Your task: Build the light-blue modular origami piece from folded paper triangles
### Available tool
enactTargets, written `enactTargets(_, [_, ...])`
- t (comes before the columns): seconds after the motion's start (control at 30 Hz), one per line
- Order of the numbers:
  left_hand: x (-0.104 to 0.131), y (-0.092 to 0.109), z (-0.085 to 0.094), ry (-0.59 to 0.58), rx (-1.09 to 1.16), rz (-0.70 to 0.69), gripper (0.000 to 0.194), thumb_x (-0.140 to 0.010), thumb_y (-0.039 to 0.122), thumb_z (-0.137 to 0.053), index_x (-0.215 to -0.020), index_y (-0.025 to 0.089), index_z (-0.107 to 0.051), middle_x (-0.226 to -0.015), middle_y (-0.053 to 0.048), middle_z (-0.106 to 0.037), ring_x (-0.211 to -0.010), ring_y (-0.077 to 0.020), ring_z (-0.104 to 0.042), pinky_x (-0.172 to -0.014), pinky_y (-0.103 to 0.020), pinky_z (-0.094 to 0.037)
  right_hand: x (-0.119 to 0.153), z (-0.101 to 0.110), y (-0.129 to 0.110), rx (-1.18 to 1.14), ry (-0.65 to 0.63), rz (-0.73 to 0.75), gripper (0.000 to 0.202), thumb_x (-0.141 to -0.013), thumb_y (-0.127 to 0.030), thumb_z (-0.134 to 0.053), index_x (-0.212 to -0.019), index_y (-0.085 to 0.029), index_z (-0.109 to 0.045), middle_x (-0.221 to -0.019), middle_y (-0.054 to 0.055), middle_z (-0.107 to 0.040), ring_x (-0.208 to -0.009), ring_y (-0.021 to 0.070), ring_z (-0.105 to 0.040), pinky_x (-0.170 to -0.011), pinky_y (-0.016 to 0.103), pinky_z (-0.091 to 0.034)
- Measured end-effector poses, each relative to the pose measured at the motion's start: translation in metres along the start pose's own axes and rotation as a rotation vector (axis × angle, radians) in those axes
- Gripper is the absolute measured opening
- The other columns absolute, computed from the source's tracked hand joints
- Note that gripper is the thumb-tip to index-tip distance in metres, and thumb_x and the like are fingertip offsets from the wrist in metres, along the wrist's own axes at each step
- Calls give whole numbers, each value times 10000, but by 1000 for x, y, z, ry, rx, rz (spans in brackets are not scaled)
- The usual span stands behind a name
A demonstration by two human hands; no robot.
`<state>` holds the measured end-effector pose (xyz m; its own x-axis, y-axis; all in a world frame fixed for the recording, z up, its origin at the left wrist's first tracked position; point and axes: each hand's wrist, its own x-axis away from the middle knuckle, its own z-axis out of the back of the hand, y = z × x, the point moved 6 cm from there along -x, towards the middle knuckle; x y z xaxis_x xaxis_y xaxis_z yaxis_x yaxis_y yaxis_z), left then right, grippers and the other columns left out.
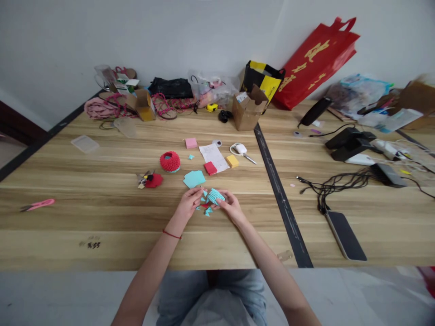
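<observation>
Blue folded-paper cluster (215,196): above the wooden table (115,213) near its front edge, between the two hands; its ridged rows could splay or slip apart if squeezed unevenly.
Right hand (232,207): gripping the cluster from its right side, thumb in front; too tight a hold could crush the folds.
Left hand (190,202): fingertips drawn together beside a small blue piece (205,193); whether they pinch it, I cannot tell. A loose pinch could drop it.
Loose blue pieces (208,212): scattered just below the hands with a red piece (205,205); a dragging wrist or sleeve-less forearm could sweep them away or flatten them.
Blue paper sheets (195,179): just beyond the left hand; a careless reach could crease them.
Red folded-paper vessel (170,162): farther off, up and left; a wide left-arm swing could knock it over.
Pink-handled scissors (38,205): well apart at far left, posing little risk.
</observation>
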<state>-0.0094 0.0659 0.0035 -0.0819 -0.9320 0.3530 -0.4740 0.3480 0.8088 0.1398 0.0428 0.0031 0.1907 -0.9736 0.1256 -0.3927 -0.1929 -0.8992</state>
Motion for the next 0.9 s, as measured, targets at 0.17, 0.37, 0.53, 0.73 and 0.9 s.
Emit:
enactTargets(0.17, [-1,-4,0,-38,-13,-2,322,-502,306,-838,-716,123,-682,-587,24,-624,-335,28,-295,-307,-138,-173,0,-2,1,20,-18,-12,449,-624,-425,-780,-979,-234,-584,-861,8,-725,-616,182,-688,-627,347,-592])
enactTargets(0.37, [-1,-4,-2,-48,-30,0,348,-493,332,-842,-715,128,-668,-473,76,-515,-325,21,-285,-310,-141,-167,0,-3,0,22,-22,-16,447,-621,-427,-780,-968,-229,-578,-841,3,-725,-609,180,-688,-626,349,-596])
enactTargets(0.53, [1,-2,-3,-20,-39,-2,368,-473,350,-847,-701,129,-660,-491,69,-534,-329,18,-293,-314,-151,-168,0,-2,0,16,-19,-17,448,-622,-426,-780,-967,-225,-578,-833,8,-725,-603,181,-689,-615,342,-595])
enactTargets(0.73, [1,-2,-2,-26,-60,-20,357,-507,356,-831,-718,128,-657,-500,60,-547,-340,12,-303,-324,-155,-181,-1,-1,3,5,-18,-23,473,-609,-443,-785,-972,-227,-573,-832,7,-726,-595,186,-690,-613,350,-596])
enactTargets(0.9, [-1,-3,0,-28,-44,-21,347,-511,345,-831,-722,128,-662,-592,30,-613,-342,22,-290,-319,-159,-160,-1,-1,3,12,-24,-21,450,-630,-433,-774,-978,-230,-575,-840,9,-721,-601,185,-688,-615,351,-593])
